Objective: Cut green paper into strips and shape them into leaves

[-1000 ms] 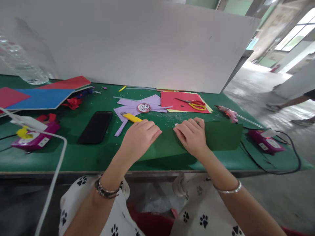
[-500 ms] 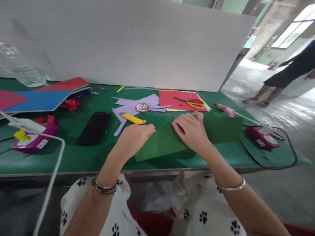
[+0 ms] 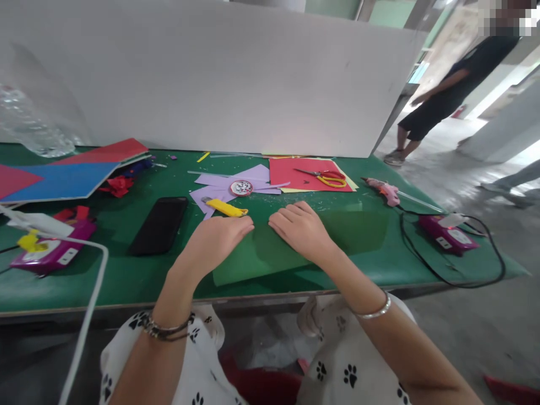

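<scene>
A long strip of green paper lies across the front of the green table, its colour almost matching the tabletop. My left hand grips it near the left end, fingers pressed together and thumb out of sight. My right hand has its curled fingers on the paper's far side, a short gap from the left hand. Just beyond my left hand, a yellow utility knife lies on cut purple paper. A small round patterned disc rests on the purple pieces.
Red paper carries yellow-handled scissors. A pink glue gun and a purple power strip with cable are at right. At left are a black phone, another purple power strip and coloured boards. A white panel stands behind.
My right hand has slid left along the green paper, closer to my left hand. The paper's right end looks lower and blurred. A person in the background has walked.
</scene>
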`<control>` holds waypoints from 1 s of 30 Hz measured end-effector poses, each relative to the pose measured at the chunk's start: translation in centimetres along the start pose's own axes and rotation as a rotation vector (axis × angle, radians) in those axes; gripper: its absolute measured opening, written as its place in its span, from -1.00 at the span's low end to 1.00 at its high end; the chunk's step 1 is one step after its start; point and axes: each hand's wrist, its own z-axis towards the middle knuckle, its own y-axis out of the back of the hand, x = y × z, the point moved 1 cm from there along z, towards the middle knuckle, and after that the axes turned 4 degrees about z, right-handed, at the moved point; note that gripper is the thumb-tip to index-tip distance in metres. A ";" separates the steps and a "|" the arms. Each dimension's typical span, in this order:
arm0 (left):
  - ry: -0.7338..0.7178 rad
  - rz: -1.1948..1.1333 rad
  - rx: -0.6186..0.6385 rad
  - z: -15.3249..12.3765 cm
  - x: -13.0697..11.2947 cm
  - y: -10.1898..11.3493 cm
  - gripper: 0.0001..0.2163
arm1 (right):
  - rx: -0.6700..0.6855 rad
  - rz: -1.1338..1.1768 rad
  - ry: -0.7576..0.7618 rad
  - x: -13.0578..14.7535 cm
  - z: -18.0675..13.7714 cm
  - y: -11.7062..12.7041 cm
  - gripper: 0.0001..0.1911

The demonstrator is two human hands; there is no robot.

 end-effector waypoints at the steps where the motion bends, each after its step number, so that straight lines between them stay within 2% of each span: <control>1: 0.006 -0.025 0.001 -0.1 0.3 0.0 -0.75 | 0.005 -0.016 -0.011 -0.5 -0.4 -0.1 -0.67; 7: -0.019 -0.148 0.078 0.0 1.6 -0.3 -0.71 | 0.037 -0.100 -0.057 -2.9 -3.3 0.2 -0.63; 12: 0.012 -0.080 0.156 0.2 1.2 -0.7 -0.71 | 0.025 -0.111 -0.010 -2.6 -3.5 0.6 -0.61; 14: 0.029 0.013 0.125 0.3 0.3 -0.7 -0.74 | 0.026 -0.115 0.008 -2.0 -3.1 0.6 -0.62; 17: -0.044 0.064 0.050 0.8 -1.6 -0.8 -0.80 | 0.016 -0.102 0.038 -0.9 -2.2 0.7 -0.65; 21: -0.110 0.126 -0.055 1.3 -3.4 -1.1 -0.77 | 0.010 -0.066 0.058 0.0 -1.3 0.7 -0.68; 26: -0.103 0.191 -0.201 1.2 -2.8 -1.2 -0.75 | -0.037 -0.092 0.050 -0.5 -1.3 1.4 -0.66; 30: -0.132 0.189 -0.194 1.1 -2.7 -1.4 -0.78 | -0.036 -0.123 0.074 -0.8 -1.7 1.8 -0.67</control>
